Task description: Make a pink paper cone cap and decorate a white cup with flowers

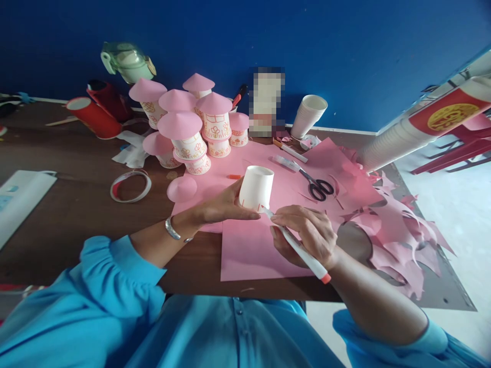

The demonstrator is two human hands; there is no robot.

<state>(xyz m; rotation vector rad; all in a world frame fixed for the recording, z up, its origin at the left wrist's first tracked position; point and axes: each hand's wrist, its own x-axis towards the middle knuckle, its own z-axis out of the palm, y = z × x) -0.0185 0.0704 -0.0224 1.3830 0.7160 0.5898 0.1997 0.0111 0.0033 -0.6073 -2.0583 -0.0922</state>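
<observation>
My left hand (226, 203) is closed around a white paper cup (258, 186), held above pink paper (249, 253). A few short red strokes show near the cup's lower edge. In my right hand (307, 232) is a white marker pen (303, 251) with an orange-red end, its tip at or very near the cup's drawn side. Beyond the cup stand several decorated paper-cup houses (187, 145) with pink cone roofs and red and yellow drawings. A loose pink cone (181, 189) lies left of my left hand, and an orange pen cap (233, 177) rests behind it.
Scissors (320, 188) and another marker (290, 151) lie on the paper. Pink scraps (399, 235) cover the table's right side. Stacked cups (310, 116) stand at the back; a long cup stack (406, 138) leans at right. A tape roll (131, 186) lies left.
</observation>
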